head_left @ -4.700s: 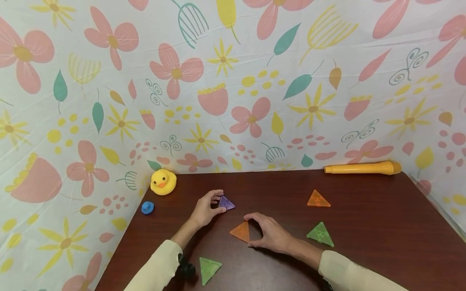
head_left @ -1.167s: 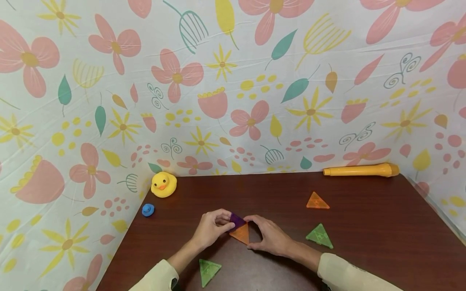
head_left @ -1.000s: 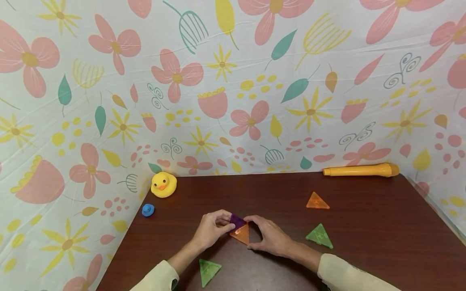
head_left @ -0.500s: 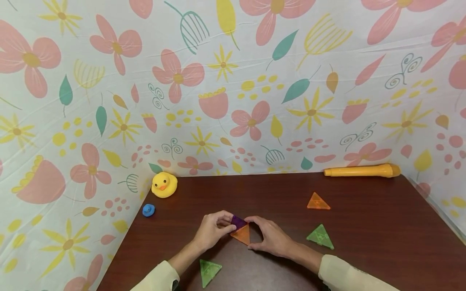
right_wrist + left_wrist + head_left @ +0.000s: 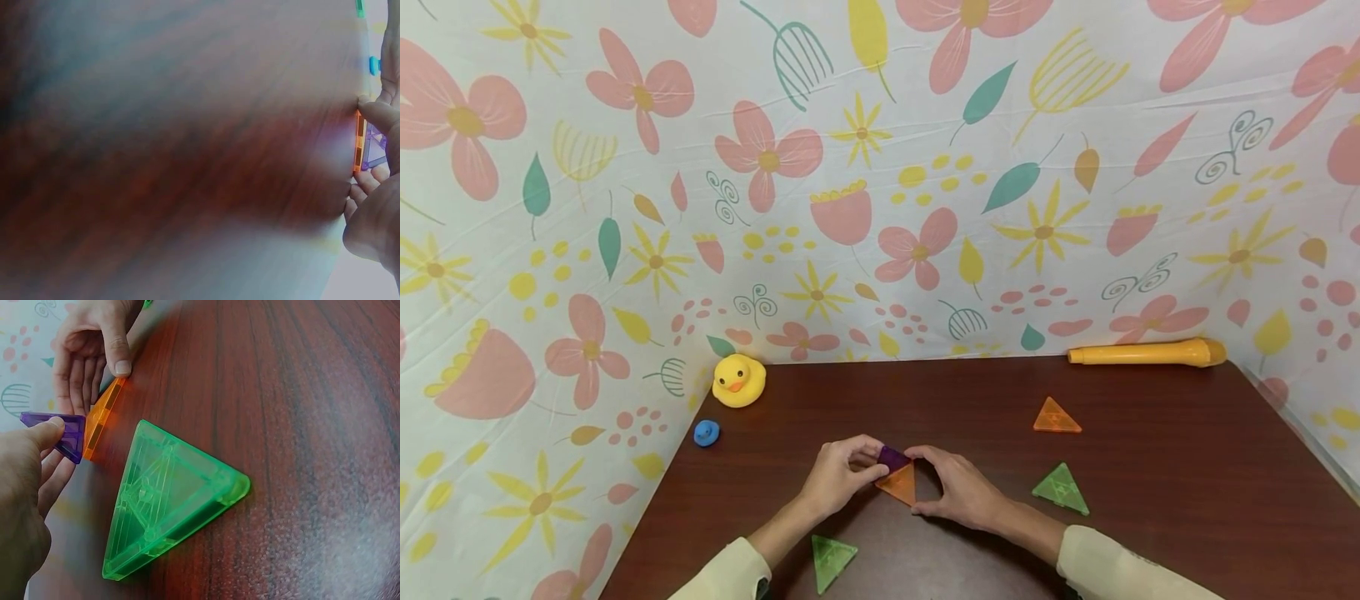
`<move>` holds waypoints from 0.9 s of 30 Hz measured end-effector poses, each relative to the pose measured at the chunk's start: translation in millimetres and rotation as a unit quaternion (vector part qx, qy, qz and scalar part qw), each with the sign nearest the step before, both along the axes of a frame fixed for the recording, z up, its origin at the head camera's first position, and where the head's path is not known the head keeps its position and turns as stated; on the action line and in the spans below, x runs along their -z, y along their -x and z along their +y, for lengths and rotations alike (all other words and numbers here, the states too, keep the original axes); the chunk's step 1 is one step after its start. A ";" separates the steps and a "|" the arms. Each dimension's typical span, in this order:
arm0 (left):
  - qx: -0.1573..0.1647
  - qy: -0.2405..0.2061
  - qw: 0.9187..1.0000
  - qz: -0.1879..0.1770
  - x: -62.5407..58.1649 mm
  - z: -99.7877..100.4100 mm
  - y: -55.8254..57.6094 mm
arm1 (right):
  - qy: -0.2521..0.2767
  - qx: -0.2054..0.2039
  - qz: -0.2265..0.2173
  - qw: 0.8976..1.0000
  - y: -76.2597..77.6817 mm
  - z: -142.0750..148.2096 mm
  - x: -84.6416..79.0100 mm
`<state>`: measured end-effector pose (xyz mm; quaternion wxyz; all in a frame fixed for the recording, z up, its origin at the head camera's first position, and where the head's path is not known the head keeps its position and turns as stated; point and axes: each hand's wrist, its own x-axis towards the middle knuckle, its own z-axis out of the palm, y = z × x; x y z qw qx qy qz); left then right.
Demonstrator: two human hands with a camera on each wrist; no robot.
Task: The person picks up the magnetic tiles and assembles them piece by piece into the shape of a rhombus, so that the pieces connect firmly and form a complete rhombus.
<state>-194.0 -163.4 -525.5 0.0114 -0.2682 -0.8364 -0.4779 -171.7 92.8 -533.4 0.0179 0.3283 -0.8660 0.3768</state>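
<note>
My left hand pinches a translucent purple triangular magnetic tile between thumb and fingers. In the left wrist view the purple tile meets the edge of an orange triangular magnetic tile and looks tilted against it. The orange tile lies on the table, and my right hand holds it by two corners with thumb and forefinger. Part of the purple tile is hidden by the left fingers. Close to the left forearm lies a green triangular tile, large in the left wrist view.
On the right of the brown table lie another green triangle and a second orange triangle. A yellow toy microphone rests along the back edge. A yellow rubber duck and small blue duck sit at left.
Since the oldest frame, my left hand has brought the purple tile rightward and nearer, up to the orange tile. Over the last second both hands have stayed almost still.
</note>
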 end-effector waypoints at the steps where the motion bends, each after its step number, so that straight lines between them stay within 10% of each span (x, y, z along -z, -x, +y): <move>1: 0.000 0.001 1.000 0.001 -0.1 0.1 0.1 | -0.001 0.001 -0.003 1.000 0.0 0.1 -0.4; 27: 0.000 -0.001 1.000 0.009 2.3 -0.4 0.8 | 0.006 -0.003 -0.004 1.000 -0.8 0.8 -0.4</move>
